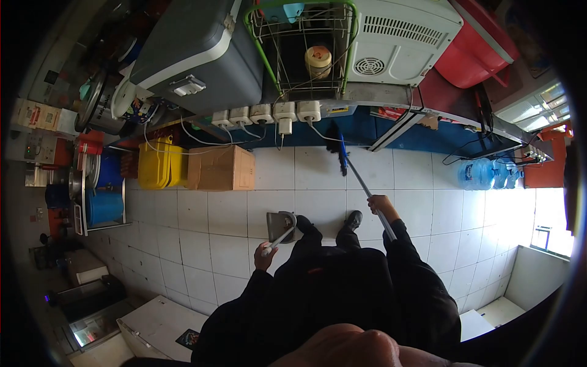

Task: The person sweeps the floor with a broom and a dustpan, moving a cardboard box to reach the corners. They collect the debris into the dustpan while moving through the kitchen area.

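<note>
Right hand (381, 205) on broom (359, 179), bottle label (469, 174) illegible

The floor (321, 205) is white-tiled — brightest at right.

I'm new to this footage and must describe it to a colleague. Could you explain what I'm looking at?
There is no machine here, only a person working with bare hands. The single picture comes from a camera worn on the head, looking forward and down, so the wearer's own body fills the bottom.

The right hand holds a broom by its long handle, its blue and black head near the counter's base. The left hand holds a dustpan by its handle; whether the pan touches the floor is hard to tell.

On the tiles stand a cardboard box and, far right, water bottles.
</note>
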Action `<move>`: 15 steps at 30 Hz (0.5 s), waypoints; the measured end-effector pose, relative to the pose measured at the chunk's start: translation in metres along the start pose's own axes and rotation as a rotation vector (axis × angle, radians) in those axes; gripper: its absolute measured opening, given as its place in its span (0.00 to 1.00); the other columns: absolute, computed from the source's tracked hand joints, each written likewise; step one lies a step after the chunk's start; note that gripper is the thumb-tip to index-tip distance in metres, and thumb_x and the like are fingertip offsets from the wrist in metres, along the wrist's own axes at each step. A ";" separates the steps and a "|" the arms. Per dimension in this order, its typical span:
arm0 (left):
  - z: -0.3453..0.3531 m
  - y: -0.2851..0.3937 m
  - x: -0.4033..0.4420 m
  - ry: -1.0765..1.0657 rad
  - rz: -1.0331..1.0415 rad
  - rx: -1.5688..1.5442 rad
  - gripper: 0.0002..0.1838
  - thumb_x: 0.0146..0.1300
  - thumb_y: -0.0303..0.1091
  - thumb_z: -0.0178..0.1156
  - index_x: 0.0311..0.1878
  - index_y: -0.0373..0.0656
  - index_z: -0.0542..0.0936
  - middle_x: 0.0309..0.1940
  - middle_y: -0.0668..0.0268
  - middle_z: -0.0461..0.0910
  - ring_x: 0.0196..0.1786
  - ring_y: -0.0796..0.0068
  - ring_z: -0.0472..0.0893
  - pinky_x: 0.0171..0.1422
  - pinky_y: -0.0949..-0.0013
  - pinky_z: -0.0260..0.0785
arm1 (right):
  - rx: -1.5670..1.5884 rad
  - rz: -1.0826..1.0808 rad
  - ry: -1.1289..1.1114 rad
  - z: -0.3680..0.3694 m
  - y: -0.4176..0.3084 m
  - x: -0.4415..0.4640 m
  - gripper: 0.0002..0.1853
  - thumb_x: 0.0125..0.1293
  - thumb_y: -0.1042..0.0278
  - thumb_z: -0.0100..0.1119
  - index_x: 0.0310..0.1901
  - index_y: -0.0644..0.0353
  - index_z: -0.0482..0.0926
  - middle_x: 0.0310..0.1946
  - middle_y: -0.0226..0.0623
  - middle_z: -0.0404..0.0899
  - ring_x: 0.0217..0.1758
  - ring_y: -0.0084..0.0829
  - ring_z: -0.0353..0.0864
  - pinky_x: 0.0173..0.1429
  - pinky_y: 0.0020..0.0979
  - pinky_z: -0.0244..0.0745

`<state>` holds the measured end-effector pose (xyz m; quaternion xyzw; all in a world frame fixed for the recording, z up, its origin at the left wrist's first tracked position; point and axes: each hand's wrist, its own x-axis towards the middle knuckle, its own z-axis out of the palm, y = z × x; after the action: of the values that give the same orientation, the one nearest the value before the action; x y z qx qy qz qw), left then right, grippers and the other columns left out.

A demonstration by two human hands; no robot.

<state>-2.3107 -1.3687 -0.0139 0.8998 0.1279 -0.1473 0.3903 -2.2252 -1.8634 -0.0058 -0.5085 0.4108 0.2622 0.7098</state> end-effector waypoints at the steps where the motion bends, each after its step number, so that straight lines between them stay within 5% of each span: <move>1: -0.002 0.006 0.000 -0.001 0.008 -0.003 0.26 0.40 0.42 0.67 0.43 0.43 0.72 0.33 0.61 0.76 0.39 0.67 0.76 0.40 0.67 0.68 | -0.107 0.001 0.038 0.003 -0.008 -0.013 0.08 0.53 0.73 0.51 0.32 0.70 0.71 0.15 0.33 0.67 0.11 0.25 0.65 0.13 0.24 0.59; 3: -0.010 0.020 -0.005 -0.112 -0.089 0.016 0.31 0.37 0.45 0.68 0.46 0.42 0.70 0.33 0.60 0.75 0.38 0.65 0.75 0.40 0.67 0.68 | -0.176 -0.054 0.078 0.009 -0.026 -0.050 0.07 0.54 0.73 0.50 0.30 0.69 0.71 0.15 0.35 0.67 0.11 0.24 0.64 0.12 0.23 0.58; 6: -0.012 0.013 -0.009 -0.175 0.004 0.052 0.39 0.34 0.47 0.70 0.50 0.42 0.66 0.38 0.58 0.71 0.41 0.65 0.73 0.40 0.66 0.68 | 0.125 -0.064 0.013 0.008 -0.032 -0.074 0.06 0.56 0.73 0.46 0.28 0.67 0.70 0.14 0.31 0.65 0.10 0.20 0.61 0.12 0.21 0.57; 8: -0.012 0.007 -0.012 -0.202 0.055 0.053 0.42 0.32 0.48 0.70 0.52 0.42 0.64 0.40 0.57 0.70 0.42 0.65 0.72 0.40 0.66 0.68 | 0.722 -0.052 -0.196 0.002 -0.030 -0.052 0.07 0.59 0.72 0.41 0.26 0.63 0.66 0.12 0.26 0.61 0.09 0.16 0.57 0.13 0.19 0.56; 10: -0.016 -0.007 -0.004 -0.325 0.162 0.069 0.48 0.28 0.46 0.72 0.56 0.44 0.60 0.43 0.56 0.67 0.44 0.65 0.71 0.41 0.65 0.68 | 0.833 -0.179 -0.492 0.007 -0.035 -0.017 0.08 0.60 0.72 0.38 0.24 0.60 0.62 0.11 0.23 0.57 0.10 0.14 0.56 0.13 0.17 0.54; 15: -0.039 0.017 -0.003 -0.397 0.065 0.159 0.52 0.24 0.40 0.74 0.58 0.47 0.57 0.44 0.54 0.66 0.44 0.63 0.71 0.44 0.64 0.68 | 0.893 -0.171 -0.381 0.008 -0.038 0.055 0.09 0.60 0.70 0.38 0.22 0.57 0.61 0.10 0.22 0.57 0.09 0.15 0.54 0.13 0.16 0.52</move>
<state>-2.3015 -1.3514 0.0238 0.8848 0.0076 -0.3184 0.3400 -2.1636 -1.8715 -0.0322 -0.1295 0.3026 0.0898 0.9400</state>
